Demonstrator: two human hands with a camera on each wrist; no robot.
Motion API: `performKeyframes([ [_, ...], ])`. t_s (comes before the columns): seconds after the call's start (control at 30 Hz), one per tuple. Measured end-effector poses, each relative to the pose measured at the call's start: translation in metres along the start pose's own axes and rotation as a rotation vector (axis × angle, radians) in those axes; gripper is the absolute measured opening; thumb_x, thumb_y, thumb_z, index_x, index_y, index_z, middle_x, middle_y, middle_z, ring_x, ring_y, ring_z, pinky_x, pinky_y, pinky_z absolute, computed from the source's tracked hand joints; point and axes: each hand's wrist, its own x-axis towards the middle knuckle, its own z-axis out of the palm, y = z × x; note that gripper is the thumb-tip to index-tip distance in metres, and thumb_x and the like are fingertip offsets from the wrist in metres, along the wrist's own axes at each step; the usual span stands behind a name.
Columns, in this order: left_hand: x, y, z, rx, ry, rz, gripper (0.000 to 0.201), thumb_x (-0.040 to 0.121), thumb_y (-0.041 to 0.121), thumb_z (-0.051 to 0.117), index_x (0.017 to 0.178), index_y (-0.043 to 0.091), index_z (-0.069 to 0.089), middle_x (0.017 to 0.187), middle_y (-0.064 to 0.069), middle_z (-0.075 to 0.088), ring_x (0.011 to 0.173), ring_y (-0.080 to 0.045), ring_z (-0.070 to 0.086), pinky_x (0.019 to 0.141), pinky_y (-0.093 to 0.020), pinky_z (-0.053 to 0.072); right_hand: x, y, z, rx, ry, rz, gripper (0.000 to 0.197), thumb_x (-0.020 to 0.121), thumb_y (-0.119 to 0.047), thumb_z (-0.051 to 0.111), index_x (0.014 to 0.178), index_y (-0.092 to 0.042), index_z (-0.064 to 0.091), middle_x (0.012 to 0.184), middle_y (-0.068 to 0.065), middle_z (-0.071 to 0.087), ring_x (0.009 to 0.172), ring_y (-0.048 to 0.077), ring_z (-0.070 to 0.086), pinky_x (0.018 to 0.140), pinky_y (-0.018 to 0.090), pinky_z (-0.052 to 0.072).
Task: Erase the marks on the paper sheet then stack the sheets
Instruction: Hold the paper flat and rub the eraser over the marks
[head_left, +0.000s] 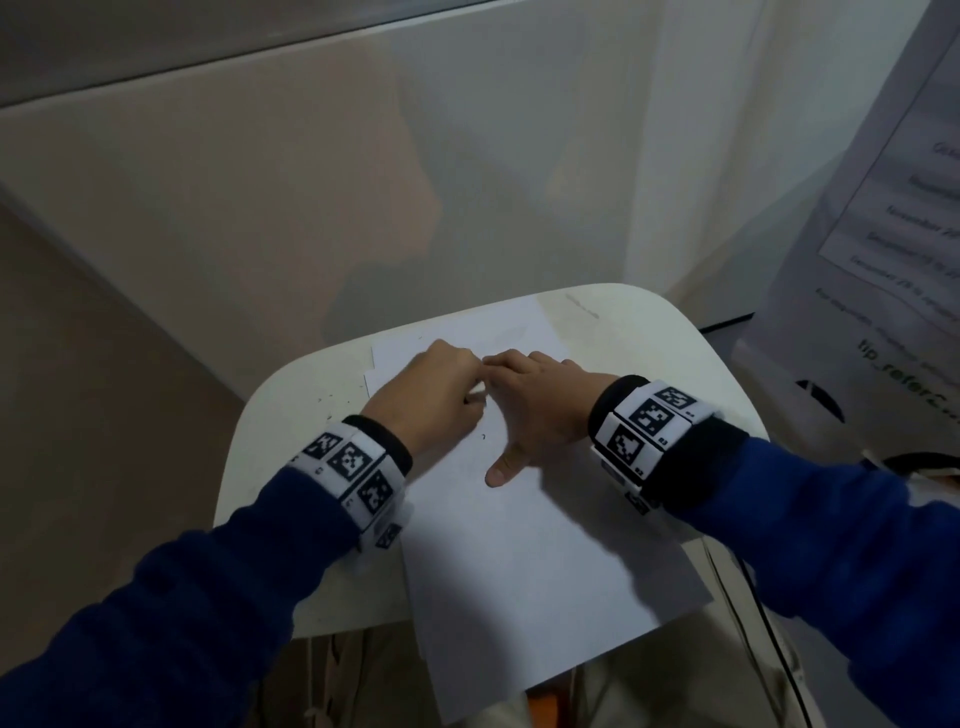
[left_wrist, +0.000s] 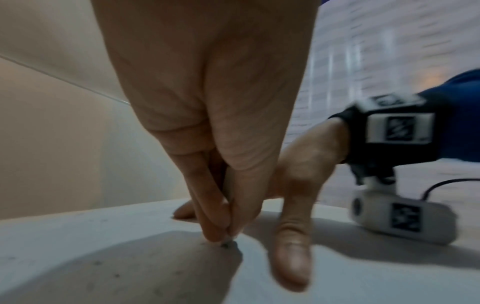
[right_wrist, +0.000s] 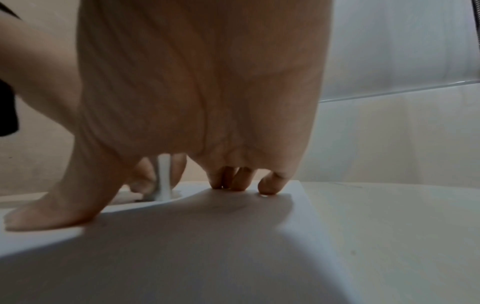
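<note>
Head view shows a top paper sheet (head_left: 524, 561) on a small white rounded table (head_left: 291, 415), with its long axis going from the far table edge toward the person, and its near end hangs over the near table edge. Under its far end, more sheets (head_left: 382, 358) show a little at the far-left corner. The left hand (head_left: 434, 395) pinches a small white eraser (left_wrist: 228, 191) between thumb and fingers, fingers close together, and its tip touches the paper near the middle of the table. The right hand (head_left: 535, 410) lies just beside it, fingers spread and straight, pressing the sheet flat; thumb points toward the person. Dark eraser crumbs (head_left: 332, 405) lie on the table left of the sheets.

I judge the paper is light, thin and easy to wrinkle or tear, so it needs a flat palm close to the rubbed spot. For stacking, better to take it at the overhanging near edge or at a corner
</note>
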Motion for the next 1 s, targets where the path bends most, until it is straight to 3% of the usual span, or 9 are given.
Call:
performKeyframes([
  [0.13, -0.013, 0.014, 0.003, -0.036, -0.068, 0.082, 0.039, 0.082, 0.010, 0.060, 0.068, 0.040, 0.040, 0.059, 0.013, 0.040, 0.052, -0.003, 0.044, 0.050, -0.014, 0.028, -0.002, 0.002, -0.002, 0.016, -0.015, -0.001, 0.125, 0.055, -0.076, 0.076, 0.154, -0.030, 0.015, 0.160, -0.012, 0.012, 0.143, 0.021, 0.023, 0.115, 0.048, 0.026],
  [0.27, -0.002, -0.004, -0.002, 0.008, -0.023, -0.010, 0.010, 0.084, 0.014, 0.061, 0.077, 0.019, 0.065, 0.063, 0.008, 0.049, 0.061, -0.014, 0.056, 0.055, -0.023, 0.040, 0.000, 0.000, -0.001, 0.005, -0.011, 0.006, 0.126, 0.054, -0.079, 0.074, 0.154, -0.031, 0.014, 0.160, -0.012, 0.013, 0.143, 0.021, 0.023, 0.112, 0.047, 0.026],
  [0.33, -0.002, -0.006, -0.002, 0.002, 0.024, -0.045, 0.010, 0.084, 0.013, 0.060, 0.082, 0.015, 0.070, 0.066, 0.007, 0.054, 0.062, -0.013, 0.057, 0.056, -0.024, 0.044, 0.001, 0.000, 0.000, -0.004, -0.006, 0.010, 0.127, 0.053, -0.080, 0.073, 0.154, -0.030, 0.015, 0.159, -0.011, 0.014, 0.142, 0.022, 0.024, 0.112, 0.049, 0.027],
  [0.47, -0.020, 0.016, 0.002, -0.048, -0.028, 0.045, 0.029, 0.083, 0.009, 0.059, 0.066, 0.032, 0.052, 0.059, 0.013, 0.045, 0.052, -0.003, 0.047, 0.050, -0.017, 0.032, -0.002, 0.000, 0.000, 0.007, -0.004, 0.006, 0.123, 0.054, -0.077, 0.075, 0.152, -0.029, 0.019, 0.159, -0.011, 0.014, 0.142, 0.021, 0.024, 0.114, 0.048, 0.027],
  [0.53, -0.024, 0.018, 0.004, -0.065, -0.043, 0.064, 0.030, 0.083, 0.010, 0.060, 0.066, 0.034, 0.050, 0.058, 0.014, 0.043, 0.051, -0.002, 0.046, 0.050, -0.017, 0.032, -0.003, 0.000, -0.001, 0.012, -0.002, 0.000, 0.120, 0.055, -0.075, 0.076, 0.152, -0.028, 0.021, 0.159, -0.011, 0.014, 0.142, 0.021, 0.024, 0.114, 0.048, 0.028],
  [0.63, -0.010, 0.002, 0.002, -0.036, 0.025, -0.021, 0.011, 0.084, 0.013, 0.059, 0.079, 0.017, 0.068, 0.062, 0.009, 0.053, 0.057, -0.005, 0.053, 0.053, -0.024, 0.044, -0.002, -0.001, -0.002, 0.015, -0.010, 0.007, 0.124, 0.055, -0.077, 0.075, 0.153, -0.029, 0.016, 0.159, -0.012, 0.013, 0.143, 0.020, 0.022, 0.114, 0.047, 0.025],
  [0.73, 0.000, -0.009, 0.001, -0.051, 0.079, -0.097, 0.015, 0.084, 0.016, 0.059, 0.083, 0.014, 0.074, 0.070, 0.002, 0.064, 0.066, -0.015, 0.063, 0.061, -0.035, 0.057, -0.001, -0.001, 0.000, -0.004, -0.001, 0.013, 0.124, 0.054, -0.080, 0.073, 0.152, -0.029, 0.017, 0.159, -0.011, 0.014, 0.143, 0.021, 0.023, 0.111, 0.048, 0.027],
  [0.87, -0.013, 0.005, 0.003, -0.066, 0.005, 0.003, 0.012, 0.084, 0.013, 0.062, 0.083, 0.018, 0.073, 0.059, 0.013, 0.051, 0.054, -0.002, 0.053, 0.051, -0.018, 0.039, -0.002, 0.001, 0.001, 0.018, -0.009, 0.005, 0.124, 0.055, -0.077, 0.075, 0.154, -0.031, 0.015, 0.159, -0.012, 0.012, 0.143, 0.020, 0.022, 0.113, 0.046, 0.024],
  [1.0, -0.010, -0.003, 0.003, -0.043, 0.017, -0.020, 0.013, 0.084, 0.015, 0.061, 0.085, 0.016, 0.074, 0.063, 0.010, 0.056, 0.058, -0.005, 0.057, 0.055, -0.025, 0.048, -0.004, 0.000, -0.001, 0.016, -0.010, 0.004, 0.122, 0.056, -0.077, 0.074, 0.153, -0.031, 0.016, 0.159, -0.012, 0.012, 0.144, 0.019, 0.021, 0.113, 0.046, 0.024],
])
